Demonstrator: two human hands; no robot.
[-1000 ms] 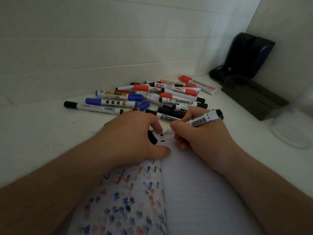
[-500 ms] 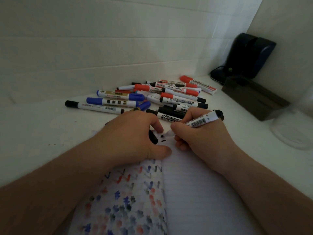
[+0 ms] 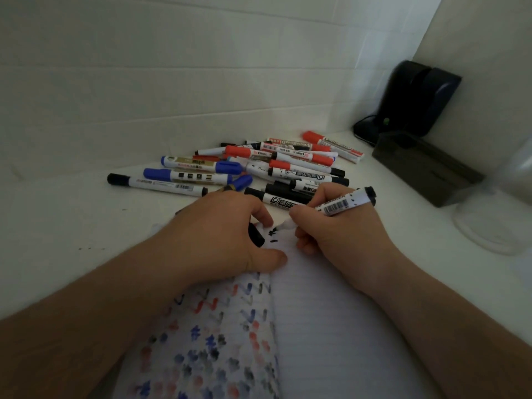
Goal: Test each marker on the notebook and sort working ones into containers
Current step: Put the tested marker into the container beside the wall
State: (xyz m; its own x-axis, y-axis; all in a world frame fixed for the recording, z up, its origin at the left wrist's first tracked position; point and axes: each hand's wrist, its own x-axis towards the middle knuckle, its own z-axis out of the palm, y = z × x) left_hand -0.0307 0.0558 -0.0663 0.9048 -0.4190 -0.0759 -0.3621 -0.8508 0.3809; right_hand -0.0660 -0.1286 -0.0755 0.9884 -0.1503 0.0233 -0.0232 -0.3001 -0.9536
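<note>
Nearest the camera, an open notebook [image 3: 331, 326] is laid on the white tabletop [image 3: 72, 226], its left page covered with red, blue and black test marks and its right page ruled and mostly bare. The left hand [image 3: 218, 234] is pressed down on the upper part of the left page, fingers curled, with a black marker cap [image 3: 256, 236] gripped under them. Just beside it, the right hand [image 3: 331, 228] is rested on the right page, and a white black-ink marker [image 3: 334, 207] is pinched between thumb and fingers, slanted so that its tip is set on the paper at the top of the page. Two small black marks [image 3: 273, 237] are seen at the tip. Compared with half a second earlier, the upper mark is drawn darker and fuller, while both hands are kept in nearly the same place. Beyond the hands, a pile of markers [image 3: 259, 168] with red, blue and black caps is spread out. Farther right, a dark rectangular container [image 3: 426, 168] and a clear container [image 3: 495, 220] are placed near the wall.
</note>
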